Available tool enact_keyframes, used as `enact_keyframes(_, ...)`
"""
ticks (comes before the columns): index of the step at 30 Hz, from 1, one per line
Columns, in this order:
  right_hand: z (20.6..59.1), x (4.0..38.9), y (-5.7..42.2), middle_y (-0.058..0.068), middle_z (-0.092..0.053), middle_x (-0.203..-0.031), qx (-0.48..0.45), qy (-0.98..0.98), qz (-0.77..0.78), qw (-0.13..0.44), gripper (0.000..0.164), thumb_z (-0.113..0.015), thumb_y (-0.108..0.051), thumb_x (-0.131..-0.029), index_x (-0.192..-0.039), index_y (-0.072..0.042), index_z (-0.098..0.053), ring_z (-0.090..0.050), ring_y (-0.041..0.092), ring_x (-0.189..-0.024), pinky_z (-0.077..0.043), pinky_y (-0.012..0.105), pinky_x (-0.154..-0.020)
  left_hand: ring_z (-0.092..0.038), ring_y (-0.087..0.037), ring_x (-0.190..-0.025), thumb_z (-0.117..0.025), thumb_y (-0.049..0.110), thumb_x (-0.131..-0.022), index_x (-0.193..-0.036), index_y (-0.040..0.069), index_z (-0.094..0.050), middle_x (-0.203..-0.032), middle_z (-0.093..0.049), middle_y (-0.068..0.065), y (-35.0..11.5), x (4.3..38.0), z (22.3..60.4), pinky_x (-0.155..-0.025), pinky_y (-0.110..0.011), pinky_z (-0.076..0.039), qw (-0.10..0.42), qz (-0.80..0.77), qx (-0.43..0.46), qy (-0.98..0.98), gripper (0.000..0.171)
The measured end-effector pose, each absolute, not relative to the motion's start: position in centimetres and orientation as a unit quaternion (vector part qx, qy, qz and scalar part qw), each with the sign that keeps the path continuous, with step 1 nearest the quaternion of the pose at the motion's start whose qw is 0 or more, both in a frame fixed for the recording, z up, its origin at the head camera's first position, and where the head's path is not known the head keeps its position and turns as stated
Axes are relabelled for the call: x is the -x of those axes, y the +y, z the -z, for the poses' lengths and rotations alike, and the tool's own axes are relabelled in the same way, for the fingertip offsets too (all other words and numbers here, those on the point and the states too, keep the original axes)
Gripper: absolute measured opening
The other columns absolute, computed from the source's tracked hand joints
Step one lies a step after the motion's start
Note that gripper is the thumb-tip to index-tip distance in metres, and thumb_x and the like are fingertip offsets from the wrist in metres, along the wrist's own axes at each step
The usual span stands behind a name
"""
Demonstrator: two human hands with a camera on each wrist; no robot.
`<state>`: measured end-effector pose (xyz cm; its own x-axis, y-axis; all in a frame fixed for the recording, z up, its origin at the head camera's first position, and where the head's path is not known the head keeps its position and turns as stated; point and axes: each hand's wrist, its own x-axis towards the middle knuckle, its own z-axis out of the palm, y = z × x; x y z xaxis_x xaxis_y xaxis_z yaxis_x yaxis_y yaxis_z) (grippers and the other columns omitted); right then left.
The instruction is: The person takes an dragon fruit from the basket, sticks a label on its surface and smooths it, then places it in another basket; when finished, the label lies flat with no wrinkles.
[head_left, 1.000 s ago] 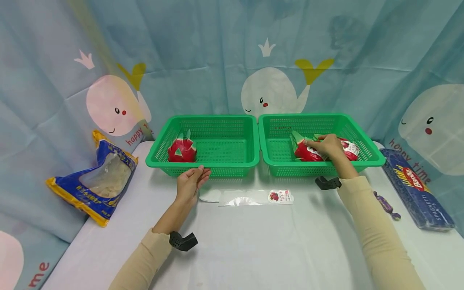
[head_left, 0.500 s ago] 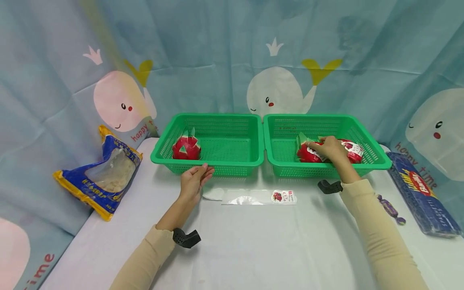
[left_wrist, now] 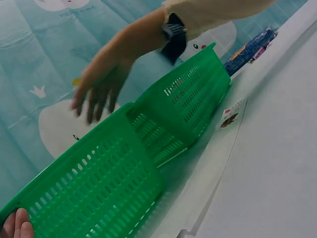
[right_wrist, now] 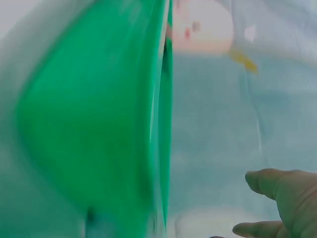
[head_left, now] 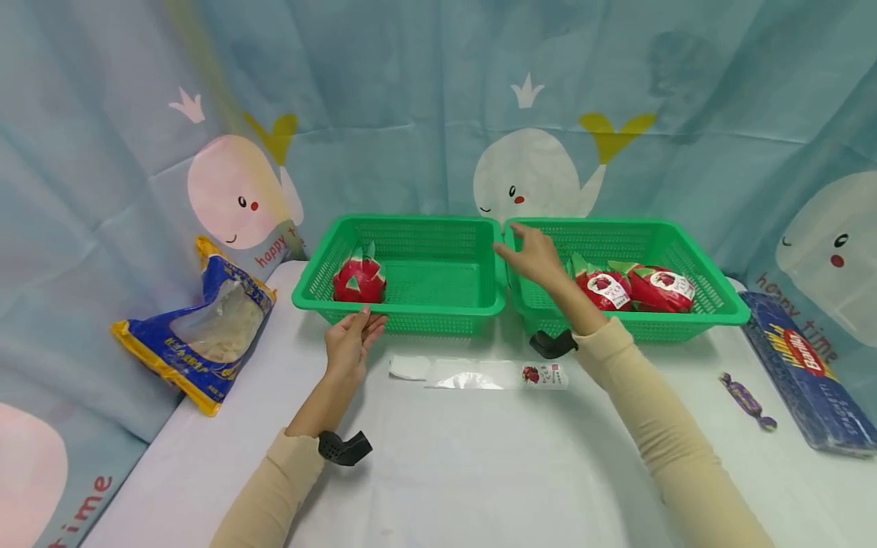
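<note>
My left hand (head_left: pixel 346 346) pinches the front rim of the left green basket (head_left: pixel 438 310); its fingertips (left_wrist: pixel 22 225) show against that basket's wall in the left wrist view. One red dragon fruit (head_left: pixel 359 280) with green tips sits at the left inside this basket. Over the adjoining ends of the two baskets, my right hand (head_left: pixel 537 259) is raised, fingers spread and holding nothing. Two labelled dragon fruits, a nearer one (head_left: pixel 603 288) and one farther right (head_left: pixel 662 289), lie side by side in the right green basket (head_left: pixel 709 316).
A clear flat wrapper (head_left: pixel 473 374) with a fruit label lies before the baskets. A blue and yellow bag (head_left: pixel 205 327) leans at the left. To the right lie a purple wrapped candy (head_left: pixel 747 399) and a blue spaghetti pack (head_left: pixel 808 373). A patterned curtain (head_left: pixel 411 91) hangs behind.
My right hand has left the dragon fruits in the right basket and moved left, empty, to above the baskets' meeting edges. My left hand stays at the left basket's rim, shifted slightly left along it.
</note>
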<state>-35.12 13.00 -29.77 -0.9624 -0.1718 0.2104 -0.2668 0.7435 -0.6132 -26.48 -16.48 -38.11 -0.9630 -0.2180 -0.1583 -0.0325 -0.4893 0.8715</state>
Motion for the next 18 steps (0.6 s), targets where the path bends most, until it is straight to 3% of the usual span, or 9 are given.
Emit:
enact_keyframes(5,30.8,36.7,4.3,0.019,-0.043,-0.139,-0.171,-0.912,-0.374,-0.010,0.068,-0.053,-0.041,-0.091,-0.143,-0.004,-0.029,-0.052,0.033,-0.114,-0.044,0.045,-0.097,-0.068,-0.011,-0.076,-0.053,0.019,-0.093,-0.089,0.001,-0.054,-0.076,-0.068,-0.002,-16.9,26.6,38.3,-0.077,-0.021,-0.054,0.068,0.847,-0.129,-0.511,0.019)
enact_keyframes(8,31.6,37.5,0.2,0.016,-0.036,-0.144,-0.167,-0.904,-0.387,-0.065,0.073,-0.055,-0.044,-0.089,-0.143,-0.003,-0.028,-0.039,0.031,-0.130,-0.039,0.044,-0.103,-0.068,-0.011,-0.074,-0.053,0.017,-0.094,-0.087,0.000,-0.054,-0.074,-0.067,-0.002,-16.8,26.8,38.4,-0.075,-0.020,-0.055,0.081,0.843,-0.121,-0.517,0.018)
enact_keyframes(12,32.4,38.4,-3.8,0.014,-0.024,-0.151,-0.139,-0.887,-0.419,-0.133,0.081,-0.056,-0.047,-0.087,-0.145,-0.002,-0.021,-0.029,0.030,-0.136,-0.036,0.044,-0.106,-0.067,-0.011,-0.071,-0.053,0.016,-0.094,-0.087,-0.002,-0.056,-0.072,-0.067,-0.003,-16.4,26.9,38.5,-0.073,-0.020,-0.055,0.098,0.837,-0.109,-0.528,0.020)
enact_keyframes(18,32.9,38.8,-7.6,0.017,-0.023,-0.149,-0.092,-0.850,-0.481,-0.191,0.088,-0.060,-0.045,-0.085,-0.145,0.001,-0.015,-0.038,0.033,-0.129,-0.043,0.047,-0.099,-0.068,-0.013,-0.073,-0.053,0.015,-0.094,-0.090,-0.004,-0.057,-0.074,-0.067,-0.004,-16.0,26.4,38.7,-0.072,-0.021,-0.056,0.107,0.827,-0.117,-0.539,0.020)
